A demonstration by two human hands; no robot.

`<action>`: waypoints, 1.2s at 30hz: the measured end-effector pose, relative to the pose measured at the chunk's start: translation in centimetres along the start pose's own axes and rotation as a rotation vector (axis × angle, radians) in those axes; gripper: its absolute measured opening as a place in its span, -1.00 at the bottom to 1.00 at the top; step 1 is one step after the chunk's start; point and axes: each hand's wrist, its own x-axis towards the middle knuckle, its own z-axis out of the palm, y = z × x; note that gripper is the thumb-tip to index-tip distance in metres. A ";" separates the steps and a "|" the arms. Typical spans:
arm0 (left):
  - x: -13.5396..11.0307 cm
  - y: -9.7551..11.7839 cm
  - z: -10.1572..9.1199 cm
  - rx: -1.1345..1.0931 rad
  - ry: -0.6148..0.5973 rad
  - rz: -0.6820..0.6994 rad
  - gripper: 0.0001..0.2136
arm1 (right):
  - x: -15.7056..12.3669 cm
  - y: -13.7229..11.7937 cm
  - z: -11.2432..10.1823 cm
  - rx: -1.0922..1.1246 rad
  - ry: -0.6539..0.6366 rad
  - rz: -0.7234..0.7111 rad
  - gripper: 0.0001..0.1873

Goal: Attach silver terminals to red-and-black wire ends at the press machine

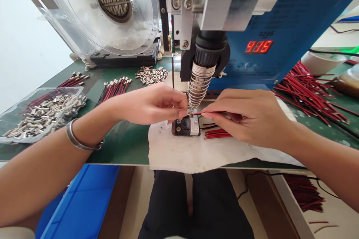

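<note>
My left hand [157,104] is closed in a pinch on a small metal connector [190,112], just beneath the soldering iron's spring-wrapped tip [199,84]. From the right, my right hand [246,115] pinches a thin red wire [197,113] between thumb and fingers; its end meets the connector. Under both lies a small black fixture block [183,127] with a white part. Several red and black wires [217,133] rest on the white cloth [174,153] below my right hand. Fingers hide part of the connector.
A blue soldering machine [252,15] rises behind, its display lit red. At left are a plastic tray of connectors [47,112], a connector pile [151,75] and finished-looking wire bundles [116,87]. Loose red wires [305,89] heap at right. A clear solder spool [84,7] stands behind.
</note>
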 end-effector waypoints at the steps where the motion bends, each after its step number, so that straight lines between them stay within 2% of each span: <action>1: 0.0 0.0 0.0 -0.003 0.001 -0.003 -0.87 | 0.0 0.0 0.0 0.002 0.006 -0.004 -0.82; 36: 0.0 -0.1 0.0 0.019 0.003 0.017 -0.86 | -0.1 -0.1 0.3 -0.043 0.011 -0.012 -0.79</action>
